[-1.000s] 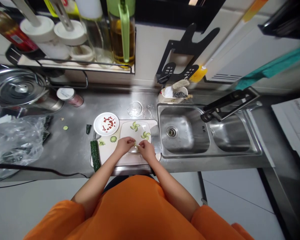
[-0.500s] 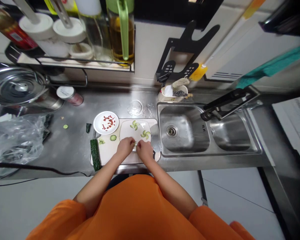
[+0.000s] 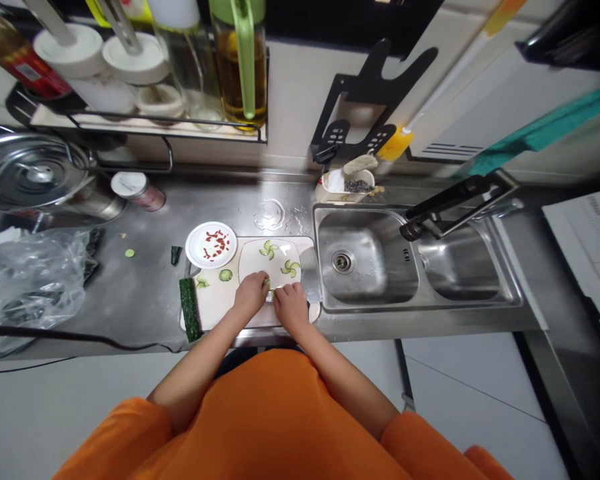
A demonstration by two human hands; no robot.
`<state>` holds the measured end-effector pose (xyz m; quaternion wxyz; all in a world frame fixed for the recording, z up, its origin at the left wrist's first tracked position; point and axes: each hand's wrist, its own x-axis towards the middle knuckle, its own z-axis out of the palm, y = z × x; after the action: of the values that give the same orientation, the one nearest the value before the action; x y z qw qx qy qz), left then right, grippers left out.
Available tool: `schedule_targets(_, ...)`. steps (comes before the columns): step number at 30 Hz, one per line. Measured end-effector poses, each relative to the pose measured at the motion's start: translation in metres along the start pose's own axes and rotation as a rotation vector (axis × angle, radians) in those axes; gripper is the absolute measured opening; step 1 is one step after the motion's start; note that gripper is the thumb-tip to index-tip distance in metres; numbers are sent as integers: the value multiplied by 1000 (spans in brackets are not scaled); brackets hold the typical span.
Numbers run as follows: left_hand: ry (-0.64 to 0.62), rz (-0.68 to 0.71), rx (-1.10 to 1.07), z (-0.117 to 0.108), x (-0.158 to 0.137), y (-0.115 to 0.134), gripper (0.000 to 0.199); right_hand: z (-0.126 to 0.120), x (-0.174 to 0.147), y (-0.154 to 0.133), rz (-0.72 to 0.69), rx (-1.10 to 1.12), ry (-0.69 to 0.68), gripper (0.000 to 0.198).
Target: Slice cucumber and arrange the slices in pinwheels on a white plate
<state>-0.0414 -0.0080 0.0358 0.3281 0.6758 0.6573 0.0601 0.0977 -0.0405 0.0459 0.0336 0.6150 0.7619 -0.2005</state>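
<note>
A white square plate (image 3: 250, 257) lies on the cutting board (image 3: 217, 310), with two pinwheels of cucumber slices (image 3: 291, 269) on it. Over the plate's near edge, my left hand (image 3: 251, 295) is closed in a pinch on a small green cucumber slice (image 3: 267, 283). My right hand (image 3: 291, 308) is beside it, fingers curled down at the plate's near rim; what its fingertips hold is hidden. Right of the plate lies a wide knife blade (image 3: 310, 272). More cucumber slices (image 3: 225, 275) rest on the board's left part.
A cucumber piece (image 3: 190, 310) lies along the board's left edge. A white round plate (image 3: 193, 245) of red bits overlaps the board's far left corner. The sink (image 3: 370, 267) is to the right; a plastic bag (image 3: 35, 280) and a lidded pot (image 3: 35, 173) stand left.
My right hand has turned slightly, its fingers flatter over the plate's near edge. My left hand stays pinched, with a bit of green now showing at its fingertips. The view has shifted slightly.
</note>
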Motion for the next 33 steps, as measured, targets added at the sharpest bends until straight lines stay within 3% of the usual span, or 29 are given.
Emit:
schedule_targets(13,48,158,100,8,-2,-7,22,7,-14,4,-96,-65,67,20)
schedule_targets(20,65,166,88,9,-1,-9,21,11,-15,5,-116,-92,139,18)
schedule_targets(33,67,166,7,7,0,-13,21,3,-14,5,-82,-33,80,22)
